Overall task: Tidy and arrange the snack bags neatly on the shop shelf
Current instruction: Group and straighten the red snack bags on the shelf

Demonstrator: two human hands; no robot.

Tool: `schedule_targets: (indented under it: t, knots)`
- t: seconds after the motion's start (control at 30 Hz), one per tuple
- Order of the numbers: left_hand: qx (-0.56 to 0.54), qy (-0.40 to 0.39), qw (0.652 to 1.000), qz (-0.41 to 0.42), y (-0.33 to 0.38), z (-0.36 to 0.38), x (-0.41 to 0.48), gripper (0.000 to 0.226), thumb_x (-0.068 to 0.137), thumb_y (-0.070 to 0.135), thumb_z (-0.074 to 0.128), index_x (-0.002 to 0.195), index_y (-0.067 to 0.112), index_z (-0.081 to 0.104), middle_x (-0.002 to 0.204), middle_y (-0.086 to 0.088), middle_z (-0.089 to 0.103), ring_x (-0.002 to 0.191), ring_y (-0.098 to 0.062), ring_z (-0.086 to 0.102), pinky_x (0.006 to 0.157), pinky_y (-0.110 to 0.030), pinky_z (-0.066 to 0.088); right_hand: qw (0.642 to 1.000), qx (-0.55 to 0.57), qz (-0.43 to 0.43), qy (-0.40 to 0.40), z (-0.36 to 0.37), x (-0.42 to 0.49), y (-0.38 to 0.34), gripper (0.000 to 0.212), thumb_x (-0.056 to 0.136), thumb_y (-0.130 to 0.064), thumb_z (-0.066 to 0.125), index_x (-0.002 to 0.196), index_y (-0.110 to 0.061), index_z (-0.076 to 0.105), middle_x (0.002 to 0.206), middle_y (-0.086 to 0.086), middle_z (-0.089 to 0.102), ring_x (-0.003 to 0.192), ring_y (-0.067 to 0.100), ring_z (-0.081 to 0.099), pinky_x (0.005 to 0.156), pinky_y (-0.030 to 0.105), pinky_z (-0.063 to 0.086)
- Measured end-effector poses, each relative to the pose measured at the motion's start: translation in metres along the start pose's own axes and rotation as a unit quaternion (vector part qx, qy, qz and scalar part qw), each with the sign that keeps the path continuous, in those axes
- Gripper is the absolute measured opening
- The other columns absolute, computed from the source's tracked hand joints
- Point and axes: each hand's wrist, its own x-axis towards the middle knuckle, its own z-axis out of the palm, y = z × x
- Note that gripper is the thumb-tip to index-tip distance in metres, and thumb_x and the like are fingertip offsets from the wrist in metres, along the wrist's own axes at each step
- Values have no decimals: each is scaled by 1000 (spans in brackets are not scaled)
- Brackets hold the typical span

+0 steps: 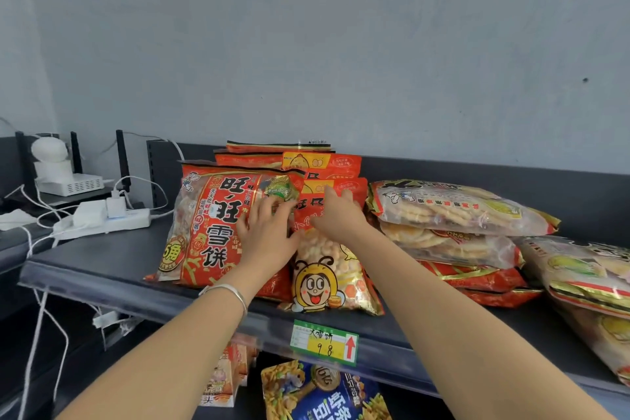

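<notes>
Lower shelf: blue bag [324,395], marked 虾条. The shelf [102,259] edge carries a price tag [325,343] reading 大雪饼, 98, with a red arrow up. Bee-mascot bag [324,276] and red 旺旺雪饼 bag [208,228] lean back side by side, long axes upright, fronts outward. Left hand [269,235] lies flat on the red bag, fingers spread. Right hand [335,215] presses the bee bag's upper part, fingers straight — neither grips. Behind them are stacked red bags [306,164].

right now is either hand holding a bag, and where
Neither grips: left hand flat on the big red bag's right edge, right hand flat on the bee bag's upper half.
</notes>
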Motion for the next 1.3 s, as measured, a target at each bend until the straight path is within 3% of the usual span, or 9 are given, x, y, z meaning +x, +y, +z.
schedule_targets:
  t: [0.13, 0.37, 0.57, 0.73, 0.87, 1.07, 1.17, 1.3]
  knots:
    - [7, 1, 1000, 14, 9, -5, 20, 55, 89, 44, 53, 140, 34, 36, 150, 3, 27, 142, -20, 14, 115, -49, 10, 999, 5, -40, -13, -13, 11, -1, 56, 96, -20, 51, 145, -8, 28, 148, 21, 24, 124, 40, 45, 97, 42, 45]
    - [26, 39, 998, 52, 12, -18, 47, 51, 88, 37, 57, 137, 32, 41, 148, 3, 31, 141, -20, 18, 115, -45, 8, 987, -97, -119, -57, -41, 47, 3, 43, 97, -11, 46, 139, -5, 42, 140, 14, 48, 124, 29, 49, 98, 38, 47]
    - [7, 73, 994, 86, 9, -26, 85, 43, 90, 32, 55, 131, 26, 48, 138, 1, 46, 132, -20, 37, 114, -43, 22, 981, -137, -124, -55, -54, 76, 11, 46, 97, -16, 49, 142, -9, 40, 143, 11, 47, 128, 28, 46, 103, 39, 42]
    - [-19, -19, 995, 96, 11, -24, 120, 48, 95, 41, 45, 141, 25, 38, 146, 0, 40, 135, -19, 36, 103, -40, 35, 983, -153, -89, -56, -48, 99, 11, 40, 92, -23, 57, 128, -8, 53, 127, 9, 59, 114, 26, 57, 95, 39, 49]
    - [-80, -42, 994, 59, 4, -15, 147, 41, 97, 46, 33, 132, 29, 48, 142, 3, 46, 131, -21, 41, 102, -44, 37, 983, -154, -74, -61, -47, 110, 7, 44, 84, -33, 69, 120, -11, 57, 118, 5, 61, 107, 24, 58, 92, 40, 49]
    - [-13, -64, 998, 16, 6, -4, 164, 43, 96, 45, 37, 135, 32, 46, 140, 1, 48, 130, -27, 40, 102, -47, 29, 985, -148, -75, -51, -43, 111, 12, 29, 88, -27, 66, 113, -14, 64, 115, 4, 63, 103, 23, 59, 86, 36, 51]
    - [-69, -77, 995, 6, 4, -1, 169, 40, 95, 41, 40, 134, 32, 45, 136, 5, 52, 125, -23, 46, 102, -46, 31, 984, -155, -81, -29, -41, 108, 12, 21, 92, -26, 58, 111, -20, 62, 113, 2, 63, 100, 21, 59, 82, 37, 51]
    - [-206, -85, 975, -11, -7, -1, 178, 32, 92, 32, 53, 122, 23, 55, 128, 1, 56, 117, -21, 52, 99, -43, 42, 981, -170, -98, 10, -43, 101, 5, 3, 94, -28, 52, 93, -26, 55, 96, -4, 58, 95, 20, 59, 71, 33, 44]
